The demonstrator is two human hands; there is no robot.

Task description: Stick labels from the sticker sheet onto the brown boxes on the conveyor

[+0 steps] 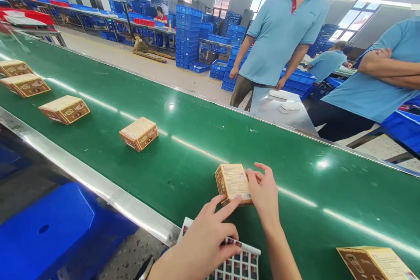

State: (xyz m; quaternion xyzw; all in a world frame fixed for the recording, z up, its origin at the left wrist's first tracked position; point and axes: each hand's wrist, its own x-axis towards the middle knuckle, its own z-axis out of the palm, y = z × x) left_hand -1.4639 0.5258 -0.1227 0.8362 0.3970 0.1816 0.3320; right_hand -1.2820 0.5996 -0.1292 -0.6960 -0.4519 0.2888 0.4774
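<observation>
A small tan cardboard box (232, 181) lies on the green conveyor belt (197, 140) close in front of me. My right hand (264, 194) grips its right edge with curled fingers. My left hand (201, 243) stretches its index finger onto the box's near corner, while its other fingers pinch a sheet of small printed stickers (238, 264) at the belt's near rail.
Several matching boxes (138, 133) (64, 109) (26, 85) trail away to the left on the belt, and another (374, 263) lies at the bottom right. A blue plastic bin (55, 227) sits below the rail. Two people in blue shirts (282, 35) (383, 74) are across the belt by a metal tray (278, 105).
</observation>
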